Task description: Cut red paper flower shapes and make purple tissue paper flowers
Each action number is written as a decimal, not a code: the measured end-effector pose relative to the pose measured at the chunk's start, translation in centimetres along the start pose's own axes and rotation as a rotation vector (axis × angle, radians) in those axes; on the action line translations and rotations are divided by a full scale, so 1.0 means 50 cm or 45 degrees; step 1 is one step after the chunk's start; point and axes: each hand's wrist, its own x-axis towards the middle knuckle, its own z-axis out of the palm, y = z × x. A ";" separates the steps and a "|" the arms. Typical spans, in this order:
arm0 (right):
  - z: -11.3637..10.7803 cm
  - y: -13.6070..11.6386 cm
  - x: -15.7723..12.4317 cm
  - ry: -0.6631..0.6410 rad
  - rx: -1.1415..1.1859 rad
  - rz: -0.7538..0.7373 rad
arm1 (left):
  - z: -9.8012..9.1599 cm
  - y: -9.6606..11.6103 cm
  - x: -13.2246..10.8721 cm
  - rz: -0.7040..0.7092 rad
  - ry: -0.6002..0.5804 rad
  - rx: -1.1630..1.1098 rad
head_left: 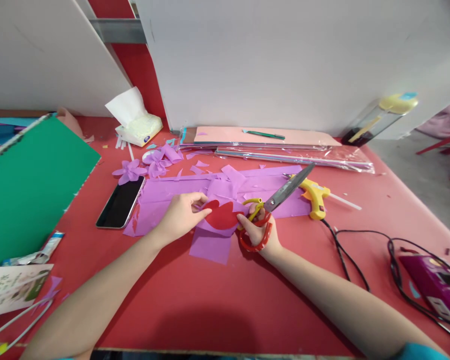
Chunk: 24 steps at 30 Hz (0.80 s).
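Between my two hands is a red paper cutout with rounded lobes, lying against a piece of purple paper. My left hand pinches the left edge of the red cutout between thumb and fingers. On the other side, my right hand has the scissors hooked on it, with red and yellow handles and blades pointing away to the upper right. Its thumb and a fingertip also touch the cutout's right end. Under the hands lie purple sheets and a small purple square.
Purple paper flowers lie by a phone at left, near a tissue pack. A yellow glue gun with a black cord sits at right. Wrapped paper packs and a green pen lie along the back.
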 end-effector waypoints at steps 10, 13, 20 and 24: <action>-0.004 -0.026 -0.009 -0.060 -0.398 -0.162 | -0.049 0.019 -0.015 0.163 -0.267 0.432; -0.003 -0.036 -0.011 -0.131 -0.424 -0.179 | -0.052 0.024 -0.020 0.176 -0.286 0.430; 0.001 -0.039 -0.026 -0.237 -0.419 -0.153 | -0.025 0.030 -0.029 0.221 -0.296 0.237; 0.000 -0.038 -0.029 -0.243 -0.415 -0.146 | -0.019 0.025 -0.031 0.264 -0.303 0.122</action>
